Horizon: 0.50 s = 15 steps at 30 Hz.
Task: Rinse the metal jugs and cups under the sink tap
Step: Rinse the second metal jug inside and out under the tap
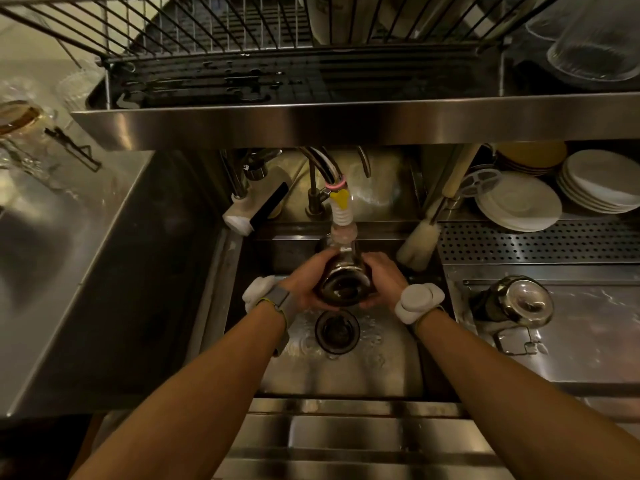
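Note:
A shiny metal jug (343, 284) is held over the sink (377, 372), tilted so its round mouth faces me. My left hand (304, 282) grips its left side and my right hand (382, 277) its right side. The tap's white ribbed spout (341, 216) hangs directly above the far end of the jug. Below the jug lies the dark round drain (336, 331) with wet, rippled steel around it. A second metal jug (517, 303) lies on its side on the steel counter to the right of the sink.
A white bottle brush (419, 244) leans at the sink's back right corner. Stacked white plates (519, 206) sit on the perforated shelf behind. A steel drying rack (294, 77) hangs overhead with glasses (595, 46) at right. A soap dispenser (254, 209) stands back left.

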{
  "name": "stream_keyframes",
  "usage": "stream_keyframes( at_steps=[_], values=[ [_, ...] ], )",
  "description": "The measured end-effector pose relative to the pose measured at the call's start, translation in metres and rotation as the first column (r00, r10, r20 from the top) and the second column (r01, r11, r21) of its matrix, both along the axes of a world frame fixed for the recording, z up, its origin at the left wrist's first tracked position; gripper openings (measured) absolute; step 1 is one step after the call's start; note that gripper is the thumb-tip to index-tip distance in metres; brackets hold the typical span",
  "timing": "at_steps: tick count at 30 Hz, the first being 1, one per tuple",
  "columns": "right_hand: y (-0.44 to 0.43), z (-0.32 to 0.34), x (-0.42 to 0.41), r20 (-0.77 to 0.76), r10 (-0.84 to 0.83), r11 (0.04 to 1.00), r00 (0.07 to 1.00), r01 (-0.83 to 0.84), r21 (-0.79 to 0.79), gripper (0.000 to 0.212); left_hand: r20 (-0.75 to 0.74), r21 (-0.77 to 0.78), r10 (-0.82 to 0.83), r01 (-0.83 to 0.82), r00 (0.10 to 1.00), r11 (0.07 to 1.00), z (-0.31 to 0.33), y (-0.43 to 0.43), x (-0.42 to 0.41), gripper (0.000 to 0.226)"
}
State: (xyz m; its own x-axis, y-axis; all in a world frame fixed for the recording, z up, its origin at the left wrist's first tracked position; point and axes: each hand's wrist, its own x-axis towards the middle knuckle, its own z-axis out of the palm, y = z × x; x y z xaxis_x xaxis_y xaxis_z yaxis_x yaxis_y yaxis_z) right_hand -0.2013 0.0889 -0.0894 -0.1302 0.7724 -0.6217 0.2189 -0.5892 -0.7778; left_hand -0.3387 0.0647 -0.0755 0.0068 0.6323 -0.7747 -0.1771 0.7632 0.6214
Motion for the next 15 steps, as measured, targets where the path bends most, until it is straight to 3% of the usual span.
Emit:
stream_keyframes(
  at_steps=[3,5,10,13,15],
  values=[
    [0.001,-0.002,0.000,-0.049,-0.082,0.988,0.995,0.075,-0.131,0.030,-0.205,0.089,-0.004,0.022,0.979,0.996,0.002,0.005,0.010,0.067],
    [-0.001,-0.003,-0.001,-0.104,-0.151,0.973,0.983,0.129,-0.190,0.032,-0.244,0.125,0.020,0.011,0.970,0.992,0.002,0.007,0.012,0.077],
    [-0.003,-0.008,-0.003,-0.167,-0.188,0.965,0.968,0.151,-0.214,0.036,-0.137,0.069,0.082,-0.073,0.987,0.995,-0.004,0.004,0.002,0.053],
    [-0.003,-0.007,-0.003,-0.139,-0.053,0.994,0.989,0.038,-0.102,0.032,-0.126,0.081,0.073,-0.063,0.989,0.995,-0.006,0.002,-0.002,0.025],
    [-0.002,-0.009,-0.004,-0.087,-0.017,1.000,0.996,0.017,0.005,0.025,-0.170,0.094,0.092,-0.077,0.981,0.993,-0.010,0.001,-0.005,0.018]
  ],
)
